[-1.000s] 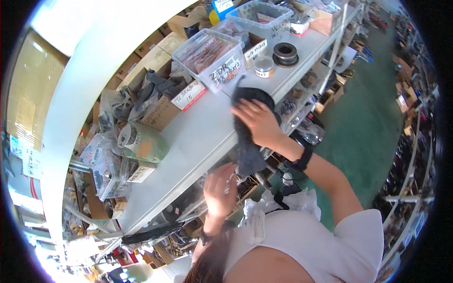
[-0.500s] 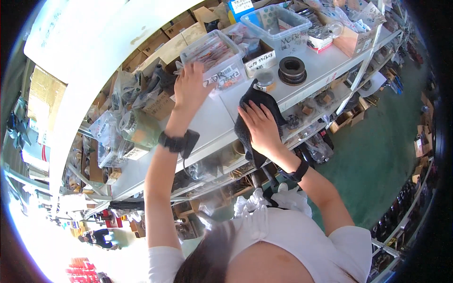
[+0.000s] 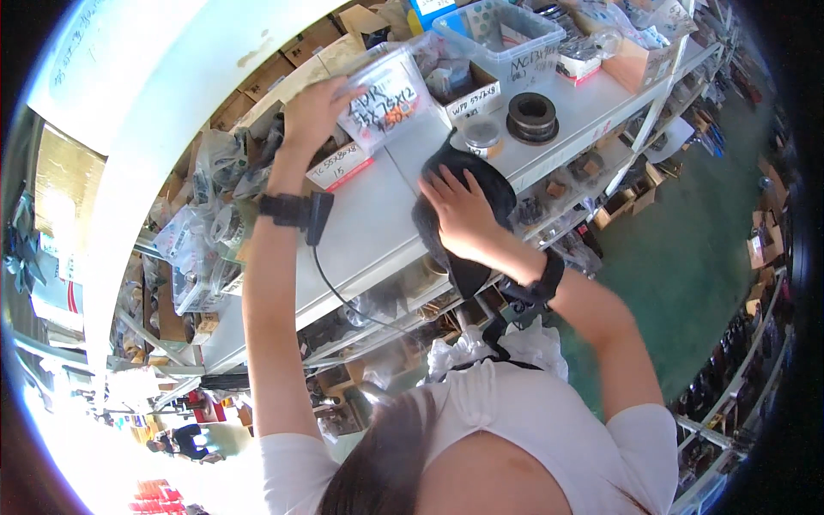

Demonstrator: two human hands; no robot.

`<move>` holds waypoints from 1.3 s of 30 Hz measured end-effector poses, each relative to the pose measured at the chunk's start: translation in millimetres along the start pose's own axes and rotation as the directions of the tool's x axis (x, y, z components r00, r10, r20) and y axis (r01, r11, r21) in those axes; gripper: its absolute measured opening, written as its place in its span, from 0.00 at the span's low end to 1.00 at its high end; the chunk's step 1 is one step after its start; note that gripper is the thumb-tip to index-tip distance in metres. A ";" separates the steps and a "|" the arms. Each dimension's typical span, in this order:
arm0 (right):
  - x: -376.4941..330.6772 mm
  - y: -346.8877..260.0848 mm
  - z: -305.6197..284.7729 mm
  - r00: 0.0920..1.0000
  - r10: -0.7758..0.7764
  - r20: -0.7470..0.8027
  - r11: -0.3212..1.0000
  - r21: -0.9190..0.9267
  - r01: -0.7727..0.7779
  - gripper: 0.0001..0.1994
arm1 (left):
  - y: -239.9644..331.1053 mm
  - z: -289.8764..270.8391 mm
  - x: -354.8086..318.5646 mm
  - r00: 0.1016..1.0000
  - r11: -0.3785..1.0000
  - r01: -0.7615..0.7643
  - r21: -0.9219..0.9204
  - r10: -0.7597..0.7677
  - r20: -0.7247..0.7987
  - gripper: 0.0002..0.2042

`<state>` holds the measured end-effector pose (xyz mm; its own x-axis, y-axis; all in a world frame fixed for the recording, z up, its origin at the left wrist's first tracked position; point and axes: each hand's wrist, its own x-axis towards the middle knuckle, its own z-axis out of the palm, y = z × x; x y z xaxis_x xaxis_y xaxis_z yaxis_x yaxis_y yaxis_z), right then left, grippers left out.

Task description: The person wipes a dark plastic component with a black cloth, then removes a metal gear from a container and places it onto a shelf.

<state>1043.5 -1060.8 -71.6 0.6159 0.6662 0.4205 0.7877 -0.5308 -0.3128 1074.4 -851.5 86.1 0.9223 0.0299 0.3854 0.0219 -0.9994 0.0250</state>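
My left hand (image 3: 313, 120) is closed on the left side of a clear plastic bin (image 3: 390, 107) with handwriting on its front. The bin leans, its front turned upward, and orange and red bits show through its wall. Just below that hand lies a white box with a red stripe (image 3: 343, 166). My right hand (image 3: 462, 210) holds a black cloth (image 3: 493, 184) at the front edge of the white shelf (image 3: 365, 219), fingers spread over it. Part of the cloth hangs past the edge. A round clear-lidded tub (image 3: 482, 136) stands just beyond the cloth.
To the right stand a dark flanged metal ring (image 3: 532, 118) and a larger clear bin (image 3: 502, 43). Bagged parts (image 3: 193, 236) crowd the left. Lower shelves hold loose parts. A cable (image 3: 343, 300) hangs from my left wrist device. Far off at lower left is another person (image 3: 182, 439).
My left hand has gone from above the bin's front to its left side and taken hold. The bin has tilted, uncovering the white box. My right hand stays on the cloth.
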 end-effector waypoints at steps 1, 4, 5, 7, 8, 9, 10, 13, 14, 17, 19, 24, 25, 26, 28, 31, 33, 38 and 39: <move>7.0 0.8 -3.9 0.995 -0.006 0.097 1.000 0.008 0.005 0.30 | -0.6 -4.9 5.2 1.000 1.000 -0.002 -0.011 0.002 0.031 0.23; 31.1 8.7 0.9 0.957 -0.036 0.287 0.998 0.051 0.022 0.31 | -13.6 -2.8 17.9 0.997 0.999 -0.023 -0.049 0.027 0.077 0.23; 40.0 8.5 -2.1 0.935 -0.013 0.355 0.997 0.074 -0.014 0.31 | -14.6 -2.1 19.4 0.997 0.998 -0.027 -0.061 0.032 0.070 0.23; 62.6 6.0 -1.1 0.893 0.027 0.450 0.994 0.081 -0.070 0.31 | -16.9 3.1 18.5 0.991 0.991 -0.127 -0.041 0.125 -0.036 0.23; 75.0 5.8 1.9 0.878 0.047 0.476 0.994 0.064 -0.088 0.31 | -19.5 4.9 19.3 0.992 0.992 -0.122 -0.045 0.121 -0.034 0.23; 85.7 4.3 10.0 0.882 0.050 0.469 0.990 0.093 -0.106 0.31 | -25.3 6.1 19.1 0.990 0.989 -0.136 -0.061 0.135 -0.031 0.22; 103.2 5.7 10.9 0.819 0.123 0.560 0.987 0.015 -0.159 0.34 | -23.1 6.8 22.8 0.985 0.982 -0.169 -0.080 0.167 -0.032 0.22; 133.8 20.6 34.8 0.848 0.121 0.516 0.985 0.046 -0.168 0.34 | -18.2 8.0 28.6 0.968 0.968 -0.247 -0.042 0.244 -0.058 0.20; 148.0 29.1 47.7 0.901 0.146 0.407 0.981 0.058 -0.185 0.31 | -14.6 2.7 32.3 0.967 0.964 -0.253 -0.081 0.250 -0.041 0.20; 174.9 14.5 28.9 0.920 -0.019 0.391 0.995 -0.079 0.054 0.22 | -29.5 1.7 40.9 0.978 0.977 -0.168 -0.132 0.182 0.102 0.21; 194.2 42.3 66.2 0.969 -0.062 0.240 0.998 -0.006 0.066 0.20 | -26.1 9.5 43.6 0.974 0.974 -0.212 -0.083 0.218 0.060 0.22; 197.8 44.9 74.6 0.812 0.017 0.583 1.000 -0.004 -0.018 0.24 | -35.0 21.5 39.0 0.973 0.973 -0.231 -0.030 0.230 -0.028 0.22; 193.2 41.6 70.8 0.847 0.025 0.532 1.000 -0.013 -0.021 0.25 | -33.8 21.3 41.1 0.973 0.973 -0.230 -0.023 0.229 -0.017 0.22; 187.6 38.6 66.9 0.878 0.034 0.478 0.999 -0.024 -0.025 0.26 | -31.9 22.1 41.6 0.973 0.973 -0.231 -0.016 0.231 -0.006 0.22; 176.3 38.7 55.6 0.934 0.063 0.351 0.997 -0.054 -0.047 0.27 | -26.1 23.6 46.1 0.959 0.961 -0.277 -0.015 0.276 -0.071 0.22; 147.6 28.0 43.1 0.836 0.073 0.544 0.997 -0.054 -0.051 0.29 | -32.3 21.8 48.8 0.970 0.971 -0.241 0.004 0.241 0.026 0.21; 114.4 10.5 28.5 0.817 -0.006 0.577 0.994 -0.085 0.067 0.31 | -42.0 20.1 43.8 0.968 0.969 -0.249 -0.003 0.249 0.023 0.21; 28.8 -0.6 1.3 0.921 -0.116 0.371 0.979 -0.113 0.169 0.32 | -17.3 15.5 41.3 0.978 0.980 -0.201 -0.010 0.201 0.063 0.22; 19.6 0.0 1.7 0.948 -0.157 0.277 0.976 -0.103 0.191 0.32 | -16.5 18.2 37.6 0.970 0.969 -0.243 -0.039 0.243 -0.014 0.23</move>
<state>1055.6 -1046.8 -64.8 0.4645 0.8599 0.2116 0.8852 -0.4444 -0.1374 1115.7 -834.1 83.4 0.8943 -0.2135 0.3932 -0.2181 -0.9754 -0.0335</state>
